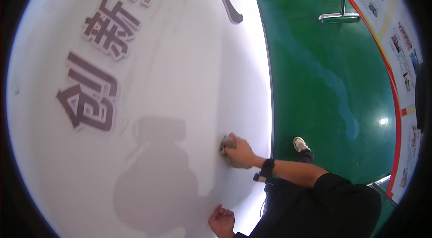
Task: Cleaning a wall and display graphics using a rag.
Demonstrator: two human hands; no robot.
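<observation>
My right hand presses a bunched grey cloth against a smooth white wall panel. The fingers wrap over the cloth, which hides part of it. A black band with a small device circles that wrist. Lower in the view, my left hand is held near the panel with its fingers curled in. Nothing shows in it, and whether it touches the panel cannot be told. Raised dark characters with pale edges stand out from the panel's left part, well away from both hands.
Bright light runs along the panel's edge beside the green floor. Metal stand feet rest at the upper right. A display board with a red border, photos and writing curves along the right. My shoe is on the floor.
</observation>
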